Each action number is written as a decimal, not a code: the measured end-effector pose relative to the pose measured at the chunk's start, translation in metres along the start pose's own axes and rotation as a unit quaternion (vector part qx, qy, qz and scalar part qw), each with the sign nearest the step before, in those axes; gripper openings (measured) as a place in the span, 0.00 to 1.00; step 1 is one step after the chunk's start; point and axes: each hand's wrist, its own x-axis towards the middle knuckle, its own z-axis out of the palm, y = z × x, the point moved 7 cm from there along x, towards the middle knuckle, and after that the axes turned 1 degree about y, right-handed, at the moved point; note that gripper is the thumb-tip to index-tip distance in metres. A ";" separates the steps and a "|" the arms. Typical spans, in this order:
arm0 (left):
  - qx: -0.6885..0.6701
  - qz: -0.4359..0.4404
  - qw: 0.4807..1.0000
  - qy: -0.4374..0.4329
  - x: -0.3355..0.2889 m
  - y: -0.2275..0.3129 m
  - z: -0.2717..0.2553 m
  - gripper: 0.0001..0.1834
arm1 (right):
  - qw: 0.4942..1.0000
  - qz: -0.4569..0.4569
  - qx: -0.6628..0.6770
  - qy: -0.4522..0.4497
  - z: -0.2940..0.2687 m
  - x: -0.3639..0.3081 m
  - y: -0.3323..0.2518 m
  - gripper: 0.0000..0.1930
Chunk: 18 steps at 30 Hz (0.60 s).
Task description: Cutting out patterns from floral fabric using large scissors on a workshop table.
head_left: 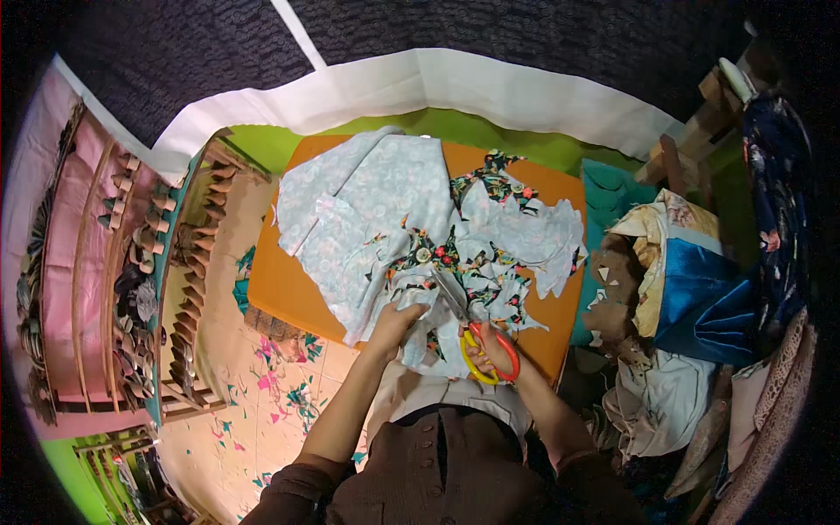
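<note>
A large floral fabric (pixel 367 188) spreads over the orange table, mostly with its pale underside up. To its right lies fabric (pixel 516 232) with ragged, jagged edges, its dark flowered face showing in places. My left hand (pixel 398 325) grips the near edge of the fabric, thumb on top and the other fingers mostly hidden. My right hand (pixel 493 352) is closed through the handles of a pair of scissors (pixel 451 293), one handle loop red and the other yellow. The blades point away to the left, over the dark flowered part just beyond my left hand.
The orange table (pixel 289 284) stands before me. To the left, racks hold many wooden shoe lasts (pixel 188 302). Fabric scraps (pixel 297 394) litter the tiled floor. At the right are piled cloths, a shiny blue fabric (pixel 700 302) and a brown cut sheet (pixel 617 284).
</note>
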 end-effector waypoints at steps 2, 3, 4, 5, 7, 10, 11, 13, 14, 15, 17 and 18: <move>0.007 -0.002 1.000 -0.014 0.004 -0.002 0.000 0.10 | 1.000 0.002 0.013 0.010 -0.004 -0.003 -0.001 0.32; -0.008 0.002 1.000 0.001 0.006 -0.003 0.000 0.10 | 1.000 -0.018 0.002 0.018 -0.007 -0.006 -0.007 0.32; -0.021 0.005 1.000 0.018 0.006 -0.003 -0.002 0.10 | 0.999 -0.037 -0.008 0.025 -0.009 -0.010 -0.011 0.31; -0.019 0.008 1.000 0.016 0.007 -0.003 0.000 0.10 | 0.999 -0.037 0.001 0.027 -0.009 -0.013 -0.014 0.30; -0.025 -0.001 1.000 -0.002 0.005 -0.001 0.004 0.10 | 0.998 -0.052 0.009 0.042 -0.014 -0.009 -0.016 0.28; -0.044 0.048 0.997 -0.030 0.015 -0.007 0.012 0.13 | 0.994 -0.087 0.032 0.057 -0.015 -0.004 -0.017 0.19; -0.052 0.020 0.998 -0.040 0.019 -0.013 0.013 0.14 | 0.992 -0.096 0.031 0.072 -0.015 -0.001 -0.018 0.16; -0.069 -0.014 0.995 -0.071 0.022 -0.020 0.018 0.15 | 0.987 -0.119 0.040 0.096 -0.016 0.003 -0.024 0.13; -0.069 -0.011 0.995 -0.074 0.015 -0.010 0.026 0.15 | 0.987 -0.122 0.038 0.098 -0.017 0.004 -0.026 0.13; -0.066 -0.005 0.995 -0.079 0.007 0.000 0.034 0.15 | 0.984 -0.144 0.027 0.103 -0.018 0.004 -0.030 0.13; -0.046 0.001 0.995 -0.092 0.006 0.003 0.038 0.16 | 0.976 -0.175 0.026 0.129 -0.017 0.004 -0.038 0.15; -0.045 0.004 0.994 -0.095 0.004 0.005 0.040 0.16 | 0.975 -0.178 0.025 0.130 -0.016 0.003 -0.041 0.15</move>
